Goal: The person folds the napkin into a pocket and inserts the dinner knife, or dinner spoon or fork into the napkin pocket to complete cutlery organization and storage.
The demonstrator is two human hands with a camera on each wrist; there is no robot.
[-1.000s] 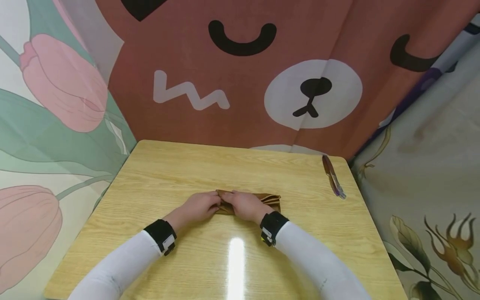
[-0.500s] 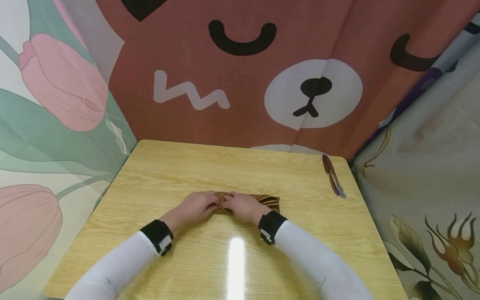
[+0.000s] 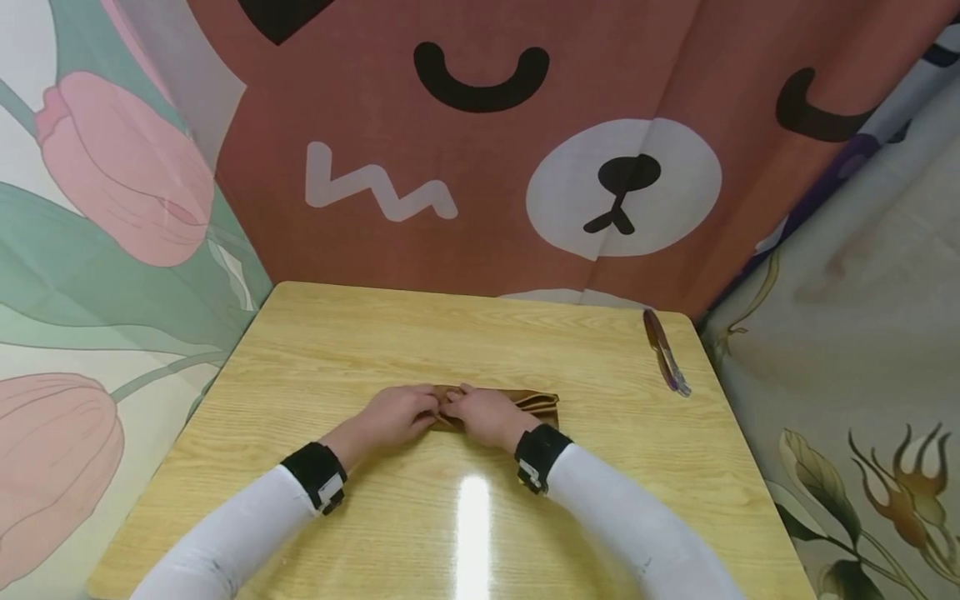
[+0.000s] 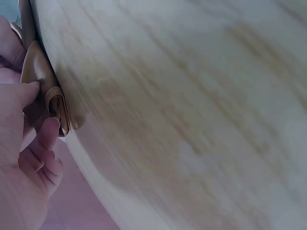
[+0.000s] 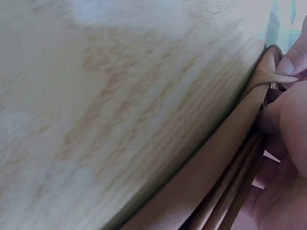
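A brown folded sheet (image 3: 540,405), smooth and leather-like, lies crosswise on the wooden table (image 3: 360,333). Its layered folds show at the right end. My left hand (image 3: 393,414) pinches its left end; in the left wrist view the thumb and a finger meet at a rolled edge of the brown sheet (image 4: 39,64). Close beside it, my right hand (image 3: 487,415) grips the upper edge near the middle. In the right wrist view several stacked layers of the sheet (image 5: 211,158) run below the fingers, which hide part of the fold.
Toward the table's far right corner lies a slim brown item (image 3: 663,350) with a clear, purplish end. A curtain with a bear print (image 3: 480,242) hangs right behind the table's back edge. Flowered cloth (image 3: 862,333) borders the right side. Light glares off the table's front middle.
Both hands have shifted slightly left and stay on the brown sheet, its right end a little lower. The fingers have moved slightly at the fold. The slim item stays put.
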